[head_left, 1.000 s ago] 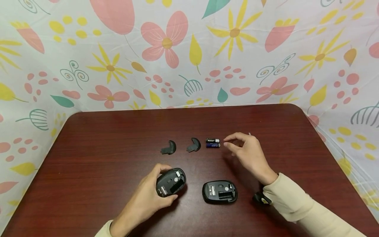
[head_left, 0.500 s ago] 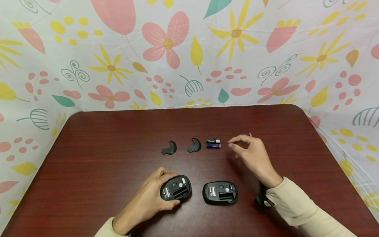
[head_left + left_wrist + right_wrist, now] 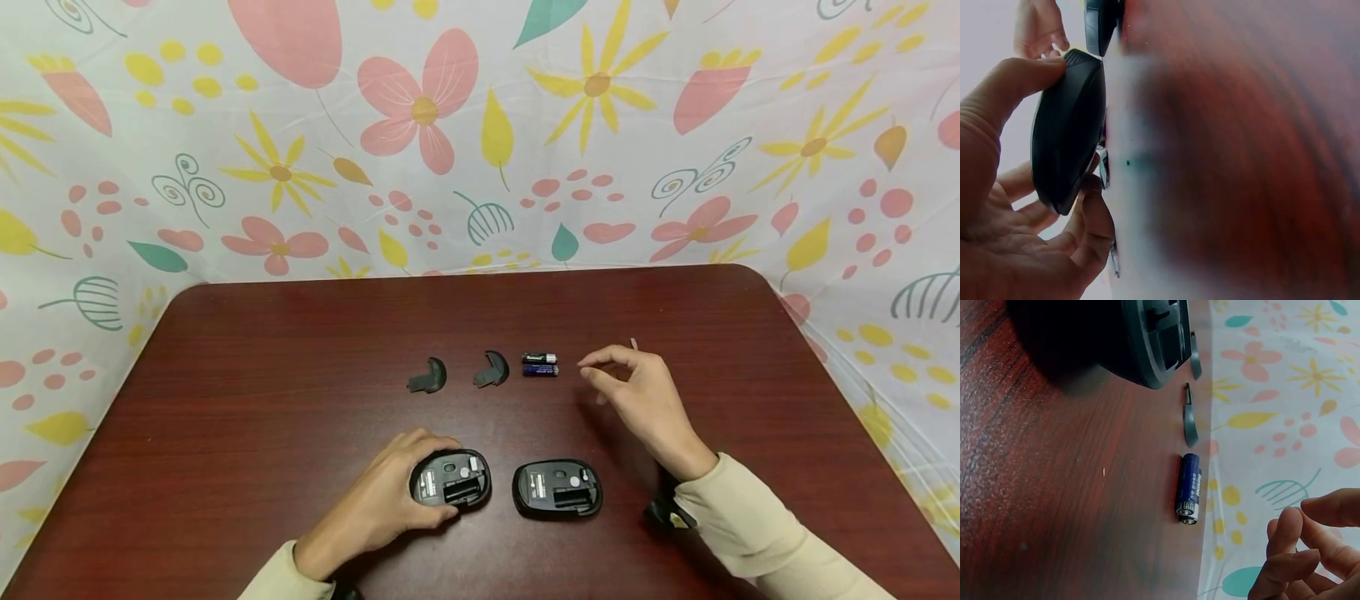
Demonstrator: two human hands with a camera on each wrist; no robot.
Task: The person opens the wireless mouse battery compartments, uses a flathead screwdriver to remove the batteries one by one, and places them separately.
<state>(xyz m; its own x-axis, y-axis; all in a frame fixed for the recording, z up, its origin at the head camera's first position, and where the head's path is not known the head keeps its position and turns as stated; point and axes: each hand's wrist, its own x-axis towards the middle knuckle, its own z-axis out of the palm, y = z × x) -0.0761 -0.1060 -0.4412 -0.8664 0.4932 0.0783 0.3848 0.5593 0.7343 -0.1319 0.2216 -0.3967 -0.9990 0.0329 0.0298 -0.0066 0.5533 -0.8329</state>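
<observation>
My left hand (image 3: 386,487) grips a black computer mouse (image 3: 433,487) by its sides, thumb on the near edge. The mouse is turned underside up, its battery compartment open; whether it touches the table cannot be told. Just right of it lies a second black mouse (image 3: 547,504), also underside up with an open compartment. Two AA-type batteries, one black and white (image 3: 539,357) and one dark blue (image 3: 1189,484), lie side by side farther back. To their right hovers my right hand (image 3: 645,404), fingers loosely bent, thumb and index tips close together, holding nothing.
Two black battery covers, a left one (image 3: 427,376) and a right one (image 3: 492,369), lie left of the batteries. Everything rests on a dark red-brown wooden table (image 3: 285,350) with rounded far corners. A white flower-patterned cloth (image 3: 315,183) hangs behind and beside it.
My left hand has moved right and lowered the mouse, turning it flatter and nearer the second mouse. My right hand has drawn slightly right, away from the batteries.
</observation>
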